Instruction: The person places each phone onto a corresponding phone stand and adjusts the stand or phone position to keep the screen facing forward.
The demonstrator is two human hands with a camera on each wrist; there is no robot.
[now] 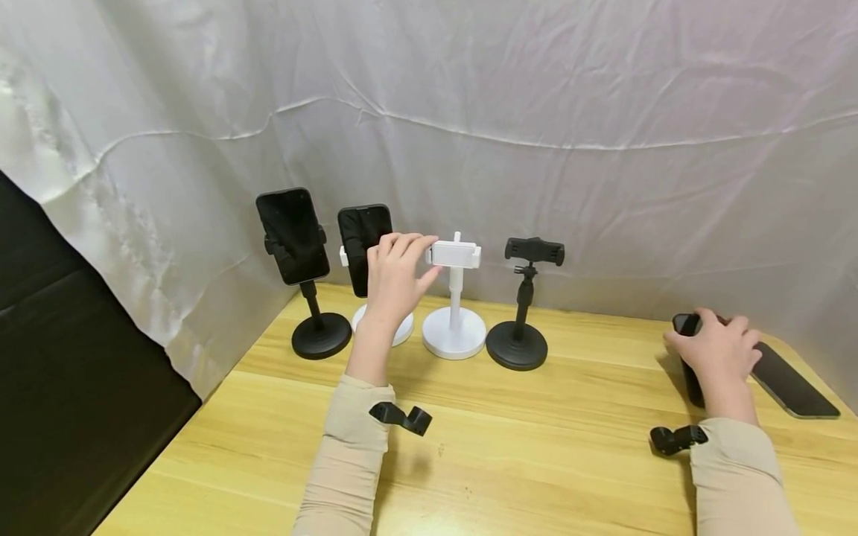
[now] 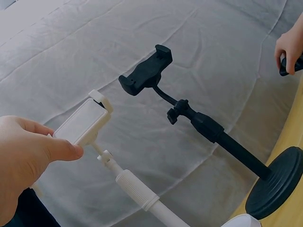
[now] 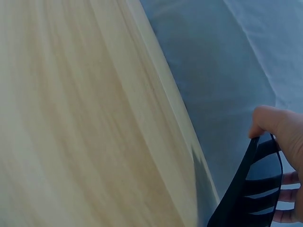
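My left hand (image 1: 395,275) holds the left end of the clamp on a white phone stand (image 1: 456,254). In the left wrist view, its thumb and fingers pinch the end of that white clamp (image 2: 83,120), which has no phone in it. Far to the right, my right hand (image 1: 724,346) grips a dark smartphone (image 1: 692,380) by its sides near the top. The right wrist view shows this phone (image 3: 251,189) tilted up from the table, its screen reflecting the fingers. Beside it, a second dark phone (image 1: 794,380) lies flat on the wood.
A black stand (image 1: 322,335) at the left holds a phone (image 1: 293,234). Next to it, a white stand (image 1: 402,331) holds another phone (image 1: 362,238), partly hidden by my left hand. A black stand (image 1: 517,345) without a phone stands right of centre. Grey curtain (image 1: 536,112) hangs behind the table.
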